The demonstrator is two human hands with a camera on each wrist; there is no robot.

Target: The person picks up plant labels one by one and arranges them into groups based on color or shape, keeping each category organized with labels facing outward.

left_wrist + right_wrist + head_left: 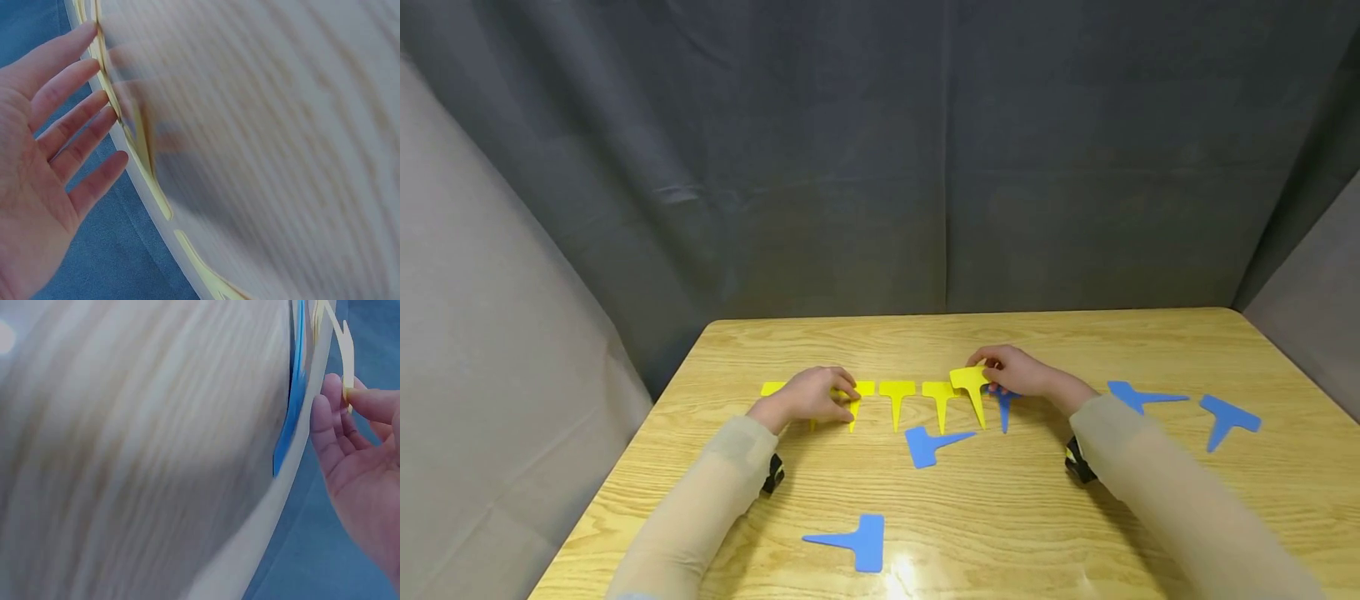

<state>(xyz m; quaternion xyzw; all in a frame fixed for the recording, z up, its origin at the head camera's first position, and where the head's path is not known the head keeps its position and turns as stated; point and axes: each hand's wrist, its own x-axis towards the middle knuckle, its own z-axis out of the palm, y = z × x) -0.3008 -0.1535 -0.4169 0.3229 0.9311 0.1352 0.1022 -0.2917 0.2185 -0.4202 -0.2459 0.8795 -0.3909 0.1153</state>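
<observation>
Thumb and fingers of my right hand [1017, 372] pinch a yellow T-shaped plant label [970, 380] by one end of its head, its point hanging down. In the right wrist view the pinched yellow label [348, 356] appears edge-on. Under that hand lies a blue plant label [1004, 410], partly covered. My left hand [811, 395] is at the left part of a row of yellow labels, fingertips right at one yellow label [866, 388]. In the left wrist view its fingers [75, 112] are spread and fairly straight. Another yellow label [771, 388] is mostly hidden behind it.
Yellow labels [897, 389] stand side by side in the row, points toward me. A blue label [920, 447] lies just in front, another blue label [870, 543] near the front. Two more blue labels [1231, 417] lie at the right of the wooden table [985, 533]. A grey curtain [820, 167] hangs behind.
</observation>
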